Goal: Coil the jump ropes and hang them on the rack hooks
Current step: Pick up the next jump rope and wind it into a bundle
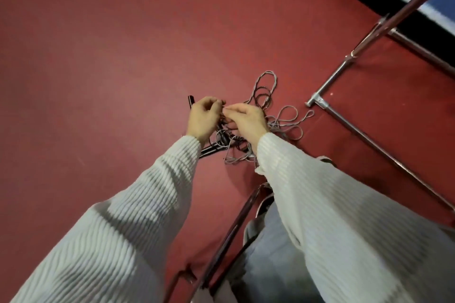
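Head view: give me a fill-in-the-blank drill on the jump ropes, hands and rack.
1. The tangled jump ropes lie on a ____ floor.
2. Both hands, left hand and right hand, pinch the ____.
3. Both sleeves are ribbed and ____.
4. The metal rack stands to the person's ____.

Missing words: red; ropes; white; right

Grey ropes point(283, 120), red floor point(98, 56), white ribbed sleeves point(138, 204).
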`<state>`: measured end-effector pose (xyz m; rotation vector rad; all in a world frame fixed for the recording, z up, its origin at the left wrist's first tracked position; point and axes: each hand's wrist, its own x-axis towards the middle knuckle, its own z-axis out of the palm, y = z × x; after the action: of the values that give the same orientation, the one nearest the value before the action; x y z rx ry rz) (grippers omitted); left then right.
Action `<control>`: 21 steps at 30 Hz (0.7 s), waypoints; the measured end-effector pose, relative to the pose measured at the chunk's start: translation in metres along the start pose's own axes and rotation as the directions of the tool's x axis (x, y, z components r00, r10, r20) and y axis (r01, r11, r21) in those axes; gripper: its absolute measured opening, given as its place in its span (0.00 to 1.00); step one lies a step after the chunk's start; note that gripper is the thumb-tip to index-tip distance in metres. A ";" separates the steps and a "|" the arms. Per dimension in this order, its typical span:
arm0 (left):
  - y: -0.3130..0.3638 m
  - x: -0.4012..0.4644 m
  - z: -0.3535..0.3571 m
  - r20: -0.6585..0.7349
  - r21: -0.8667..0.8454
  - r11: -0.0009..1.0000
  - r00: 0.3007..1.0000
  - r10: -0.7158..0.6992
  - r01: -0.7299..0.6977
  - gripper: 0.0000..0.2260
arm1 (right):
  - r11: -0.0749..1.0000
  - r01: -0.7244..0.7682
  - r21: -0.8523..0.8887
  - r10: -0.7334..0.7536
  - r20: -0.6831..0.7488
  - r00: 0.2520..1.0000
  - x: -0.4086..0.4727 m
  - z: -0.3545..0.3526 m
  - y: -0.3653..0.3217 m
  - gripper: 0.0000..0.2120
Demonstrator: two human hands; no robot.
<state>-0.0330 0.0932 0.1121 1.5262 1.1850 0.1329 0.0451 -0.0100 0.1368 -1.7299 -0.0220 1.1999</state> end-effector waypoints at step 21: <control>-0.205 0.071 0.043 0.026 0.756 0.586 0.881 -0.472 0.292 0.23 | 0.992 -0.128 0.010 0.128 -0.014 0.992 0.040 -0.010 0.042 0.06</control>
<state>-0.0917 0.0842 -0.1007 1.8436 1.4389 -0.9175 0.0527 -0.0179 0.0791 -1.7532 0.1041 1.2785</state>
